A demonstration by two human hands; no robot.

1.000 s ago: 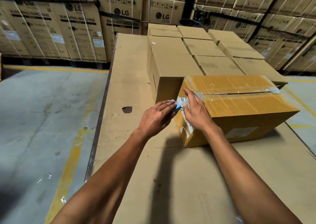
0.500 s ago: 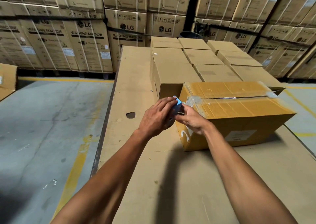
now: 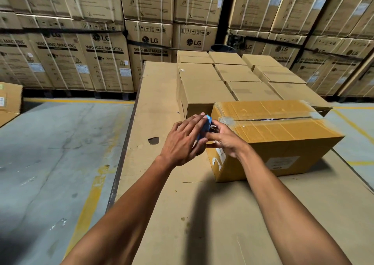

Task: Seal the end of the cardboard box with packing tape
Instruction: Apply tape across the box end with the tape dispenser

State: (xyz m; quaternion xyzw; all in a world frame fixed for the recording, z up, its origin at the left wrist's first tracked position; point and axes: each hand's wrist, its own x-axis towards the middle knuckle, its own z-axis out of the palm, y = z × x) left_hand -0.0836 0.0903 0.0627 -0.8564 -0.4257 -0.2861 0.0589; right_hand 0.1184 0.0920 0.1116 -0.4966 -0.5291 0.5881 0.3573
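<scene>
A tape-wrapped cardboard box (image 3: pixel 283 135) lies on a cardboard-covered work surface (image 3: pixel 157 106), its near left end facing me. Clear tape (image 3: pixel 227 120) crosses the top seam at that end. My left hand (image 3: pixel 184 141) grips a blue tape roll (image 3: pixel 205 128) right at the box's end. My right hand (image 3: pixel 226 141) rests against the end face, fingers pinched at the roll's edge, apparently on the tape; the strip itself is hidden between the hands.
A block of plain cardboard boxes (image 3: pixel 238 78) stands just behind the taped box. Tall stacks of printed washing machine cartons (image 3: pixel 105 58) line the back. Concrete floor with yellow lines (image 3: pixel 60 153) lies left; a hole (image 3: pixel 153 140) marks the surface.
My right hand slid down from the box's top corner onto the end face, meeting the left hand at the blue roll. The camera view tilted up slightly.
</scene>
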